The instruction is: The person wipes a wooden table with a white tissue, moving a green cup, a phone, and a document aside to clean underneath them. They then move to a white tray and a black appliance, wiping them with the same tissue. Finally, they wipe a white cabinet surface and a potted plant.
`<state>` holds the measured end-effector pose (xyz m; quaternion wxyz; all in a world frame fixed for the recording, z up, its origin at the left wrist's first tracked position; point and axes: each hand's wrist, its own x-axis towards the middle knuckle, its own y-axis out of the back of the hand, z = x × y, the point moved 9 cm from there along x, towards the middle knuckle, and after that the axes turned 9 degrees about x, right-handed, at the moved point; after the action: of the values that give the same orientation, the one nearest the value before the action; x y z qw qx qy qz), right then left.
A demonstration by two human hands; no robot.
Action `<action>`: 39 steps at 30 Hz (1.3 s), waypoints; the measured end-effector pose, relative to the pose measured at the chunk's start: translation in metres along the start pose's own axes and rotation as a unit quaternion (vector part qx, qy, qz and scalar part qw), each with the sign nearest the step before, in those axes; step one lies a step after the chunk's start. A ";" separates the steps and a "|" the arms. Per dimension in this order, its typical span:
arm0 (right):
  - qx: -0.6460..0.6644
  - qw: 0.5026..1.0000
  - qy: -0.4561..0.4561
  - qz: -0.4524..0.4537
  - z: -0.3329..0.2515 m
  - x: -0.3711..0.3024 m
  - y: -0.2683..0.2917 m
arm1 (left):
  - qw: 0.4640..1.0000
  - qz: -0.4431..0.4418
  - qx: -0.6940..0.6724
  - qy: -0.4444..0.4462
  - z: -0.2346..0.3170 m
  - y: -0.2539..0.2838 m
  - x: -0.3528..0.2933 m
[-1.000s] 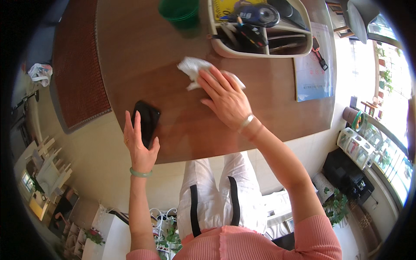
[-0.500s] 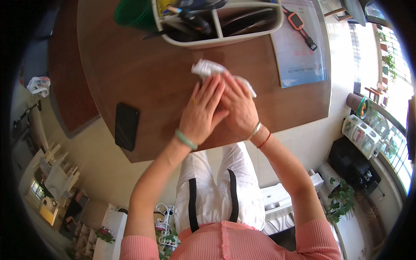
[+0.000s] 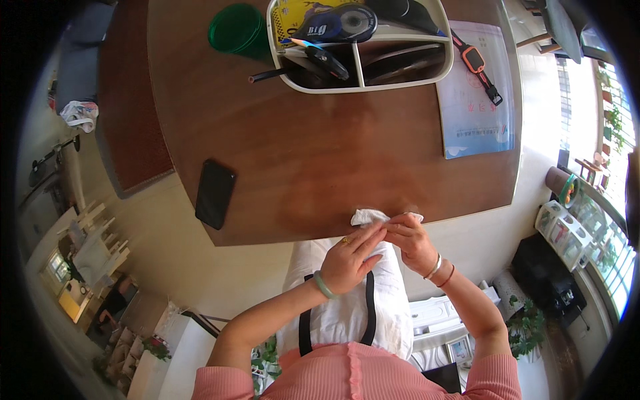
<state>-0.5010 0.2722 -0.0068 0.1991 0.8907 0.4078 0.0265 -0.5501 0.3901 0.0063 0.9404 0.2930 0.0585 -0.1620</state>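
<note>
A crumpled white tissue (image 3: pixel 367 217) lies at the front edge of the brown table (image 3: pixel 300 167), partly covered by my fingers. My left hand (image 3: pixel 348 265) reaches over the edge with its fingers stretched out and close together, thumb apart, fingertips on the tissue and against the other hand. My right hand (image 3: pixel 416 247) has its fingers bent down onto the tissue, and a bit of white shows beyond its knuckles. How firmly those fingers grip it is partly hidden.
A black phone (image 3: pixel 215 193) lies at the table's left corner. Far back are a green cup (image 3: pixel 239 30) and a white organizer (image 3: pixel 360 89) holding pens and a correction tape (image 3: pixel 337 24). At right, an orange-and-black watch (image 3: pixel 474 60) rests on a blue-white booklet (image 3: pixel 477 133).
Both hands have drawn the tissue from the table's middle to its front edge. My right fingers have gone from flat to bent. The whole view has shifted slightly.
</note>
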 end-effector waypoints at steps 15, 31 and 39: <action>-0.078 0.928 -0.137 0.337 0.000 0.046 0.075 | 0.983 0.172 0.004 0.057 -0.052 0.085 0.024; -0.118 0.983 -0.013 0.142 -0.029 0.090 -0.067 | 0.987 0.108 0.108 0.043 -0.068 0.063 -0.015; -0.079 0.993 0.018 0.088 -0.027 0.107 -0.067 | 0.983 0.066 0.161 0.062 -0.071 0.054 -0.027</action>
<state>-0.4837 0.3992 -0.0195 0.2584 0.9040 0.3281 0.0916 -0.5578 0.4800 -0.0182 0.8841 0.4535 0.0699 -0.0884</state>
